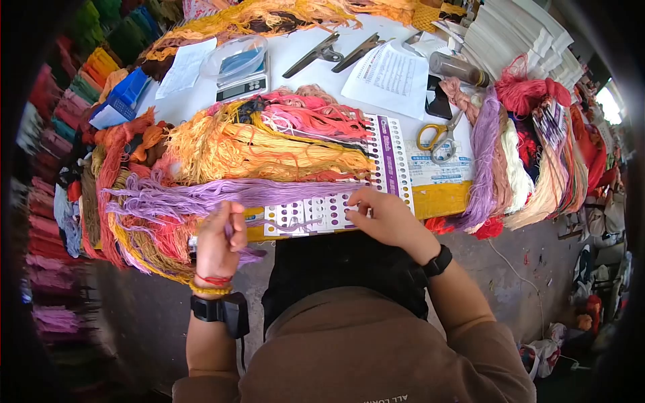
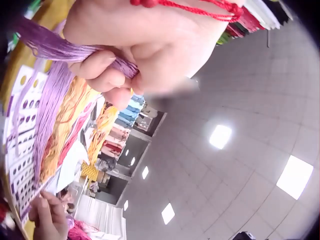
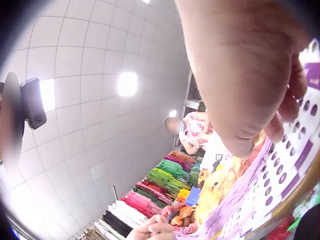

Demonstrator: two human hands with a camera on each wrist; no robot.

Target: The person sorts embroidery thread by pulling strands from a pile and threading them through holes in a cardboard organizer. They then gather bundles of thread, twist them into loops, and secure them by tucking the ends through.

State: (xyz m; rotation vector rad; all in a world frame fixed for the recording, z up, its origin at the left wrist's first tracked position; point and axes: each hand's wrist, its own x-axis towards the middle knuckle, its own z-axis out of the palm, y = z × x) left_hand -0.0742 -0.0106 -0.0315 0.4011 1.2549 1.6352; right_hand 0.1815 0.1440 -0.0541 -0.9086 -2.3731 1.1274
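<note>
My left hand (image 1: 216, 245) grips a bundle of dark purple thread (image 2: 57, 47), its fingers curled round the strands and a tail hanging below the hand. My right hand (image 1: 386, 218) is over the punched white card (image 1: 322, 209), thumb and index fingertips apart, near the right end of a long lilac skein (image 1: 269, 193). In the right wrist view the thumb (image 3: 240, 145) hangs over the skein and card. A thin purple strand (image 1: 295, 226) lies across the card's holes. Yellow-orange skeins (image 1: 269, 151) and pink skeins (image 1: 309, 111) lie beyond the lilac one.
Gold-handled scissors (image 1: 440, 138) lie right of a second punched card (image 1: 390, 154). Farther back are a scale (image 1: 245, 86), large clips (image 1: 312, 55), a printed sheet (image 1: 390, 74) and a phone (image 1: 437, 99). More skeins (image 1: 487, 148) drape over the table's right side. Another person (image 3: 195, 131) stands across the table.
</note>
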